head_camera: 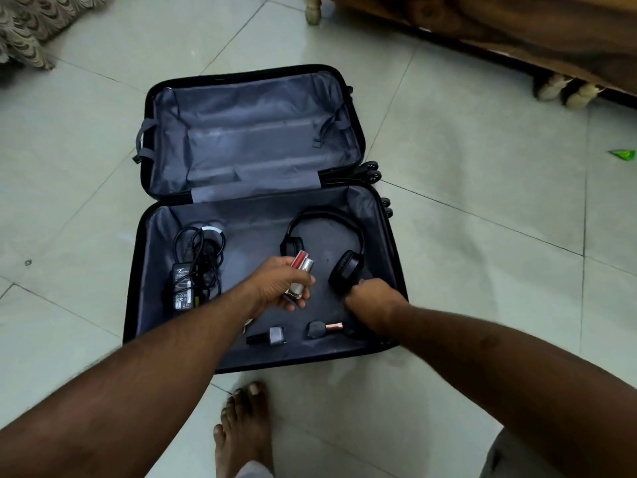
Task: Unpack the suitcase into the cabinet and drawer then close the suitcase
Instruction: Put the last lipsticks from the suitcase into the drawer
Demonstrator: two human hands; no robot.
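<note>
A black suitcase (pixel 374 208) lies open on the tiled floor, its grey-lined far half bare. In the near half lie a black power adapter with coiled cable (pixel 188 274), black headphones (pixel 341 250) and two nail polish bottles, one grey (pixel 272 335) and one with a copper cap (pixel 325 328). My left hand (pixel 275 288) holds a few small cosmetic bottles (pixel 300 276), red and silver, above the suitcase floor. My right hand (pixel 374 300) reaches down beside the right earcup of the headphones; its fingers are hidden behind the hand.
A wooden piece of furniture (pixel 517 32) on turned legs stands at the back right. Patterned fabric (pixel 31 25) hangs at the back left. A green scrap (pixel 622 155) lies on the floor at right. My bare foot (pixel 241 432) stands just before the suitcase.
</note>
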